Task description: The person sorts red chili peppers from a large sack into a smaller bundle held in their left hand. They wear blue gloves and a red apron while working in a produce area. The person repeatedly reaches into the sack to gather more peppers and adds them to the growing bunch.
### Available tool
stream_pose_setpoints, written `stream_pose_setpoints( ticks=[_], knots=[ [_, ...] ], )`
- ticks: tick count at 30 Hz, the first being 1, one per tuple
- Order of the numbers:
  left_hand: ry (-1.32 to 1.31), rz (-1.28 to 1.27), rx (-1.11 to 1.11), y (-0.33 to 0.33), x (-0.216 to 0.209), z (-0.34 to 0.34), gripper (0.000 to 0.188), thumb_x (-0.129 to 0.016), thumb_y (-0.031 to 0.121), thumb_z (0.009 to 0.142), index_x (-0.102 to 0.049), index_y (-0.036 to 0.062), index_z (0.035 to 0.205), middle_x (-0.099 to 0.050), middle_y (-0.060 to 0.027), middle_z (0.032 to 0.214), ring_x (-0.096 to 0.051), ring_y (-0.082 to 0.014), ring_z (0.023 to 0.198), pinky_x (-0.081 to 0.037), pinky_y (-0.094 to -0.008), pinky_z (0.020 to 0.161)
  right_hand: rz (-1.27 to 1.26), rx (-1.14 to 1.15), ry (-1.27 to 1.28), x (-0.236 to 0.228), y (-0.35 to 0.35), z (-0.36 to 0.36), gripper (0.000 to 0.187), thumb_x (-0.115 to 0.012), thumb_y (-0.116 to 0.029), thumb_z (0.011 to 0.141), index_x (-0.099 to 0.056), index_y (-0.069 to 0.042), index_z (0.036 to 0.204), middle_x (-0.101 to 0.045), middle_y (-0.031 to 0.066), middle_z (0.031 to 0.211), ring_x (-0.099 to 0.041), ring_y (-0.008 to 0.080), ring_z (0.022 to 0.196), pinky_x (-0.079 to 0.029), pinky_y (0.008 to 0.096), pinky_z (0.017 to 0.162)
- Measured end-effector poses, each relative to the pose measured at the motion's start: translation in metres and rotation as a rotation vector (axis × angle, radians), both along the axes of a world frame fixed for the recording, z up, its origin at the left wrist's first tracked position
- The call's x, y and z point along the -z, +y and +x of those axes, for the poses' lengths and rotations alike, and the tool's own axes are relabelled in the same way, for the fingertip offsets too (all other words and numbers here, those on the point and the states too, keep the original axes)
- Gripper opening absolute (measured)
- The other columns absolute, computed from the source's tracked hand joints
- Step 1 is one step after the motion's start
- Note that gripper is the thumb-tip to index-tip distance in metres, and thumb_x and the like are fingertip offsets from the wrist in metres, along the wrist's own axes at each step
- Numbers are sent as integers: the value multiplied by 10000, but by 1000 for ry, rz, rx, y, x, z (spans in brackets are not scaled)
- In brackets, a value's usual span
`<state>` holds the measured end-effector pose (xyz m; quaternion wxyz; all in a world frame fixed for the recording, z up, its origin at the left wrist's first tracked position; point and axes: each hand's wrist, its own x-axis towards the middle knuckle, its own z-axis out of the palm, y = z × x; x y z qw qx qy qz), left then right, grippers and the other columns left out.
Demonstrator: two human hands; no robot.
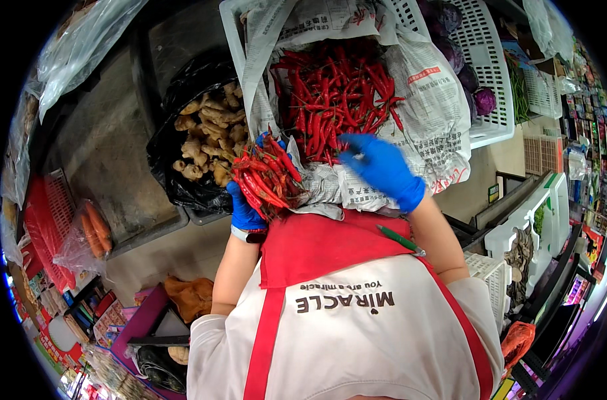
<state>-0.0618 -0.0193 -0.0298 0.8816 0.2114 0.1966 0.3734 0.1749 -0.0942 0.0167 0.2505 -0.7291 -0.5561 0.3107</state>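
A loose bunch of red chili peppers point(267, 175) fills my left hand point(245, 208), whose blue-gloved fingers and thumb wrap round it. This bunch is held over the near left corner of a newspaper-lined crate point(235, 30). Many more red chili peppers point(337, 93) are heaped inside on the newspaper point(430, 100). At the near right edge of the heap is my right hand point(383, 172), also in a blue glove. Its fingers reach left toward the chilies, with thumb and fingers apart; motion blurs them slightly, and I see nothing held.
Left of the crate, ginger point(210, 130) lies in a black plastic bag point(167, 167). A white basket of purple cabbages point(485, 100) stands on the right. Bagged carrots point(95, 230) hang at the left. A green pen point(400, 239) is clipped to my red apron point(317, 250).
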Motion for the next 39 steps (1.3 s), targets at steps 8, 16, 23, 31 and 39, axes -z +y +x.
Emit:
stream_pose_setpoints(
  ticks=[8,16,23,31,39],
  knots=[
    [-21,-66,23,-1,8,0,1017,-624,644,630,-222,64,1362,-326,-140,1355,-383,-281,1214,-363,-401,991,-181,79,-286,87,30,97,483,-487,-187,777,-424,-73,1242,-586,232,958,-572,375,860,-458,442,722],
    [-69,-60,2,0,8,7,996,-620,634,643,-229,58,1355,-354,-149,1336,-395,-283,1205,-364,-410,991,-301,-76,-315,44,22,25,552,-499,-193,796,-339,-151,1323,-586,184,946,-571,350,829,-454,429,712],
    [103,-20,14,-2,16,-7,1010,-499,720,666,-203,52,1362,-277,-152,1381,-320,-320,1248,-283,-446,1037,-79,120,-36,31,-12,66,521,-522,-176,812,-363,-145,1307,-615,147,841,-605,248,707,-477,356,640],
    [-15,-151,-28,-3,24,-8,957,-615,624,657,-253,70,1348,-365,-125,1333,-405,-286,1192,-360,-425,991,-243,559,513,48,30,94,585,-491,-137,821,-245,-47,1344,-586,81,673,-526,126,500,-424,257,455],
    [0,-47,11,1,3,3,970,-613,622,662,-235,59,1356,-348,-130,1345,-396,-284,1202,-357,-410,994,-97,164,333,83,26,62,638,-507,-137,809,-217,-76,1374,-566,75,654,-539,139,550,-435,280,490]
  ],
)
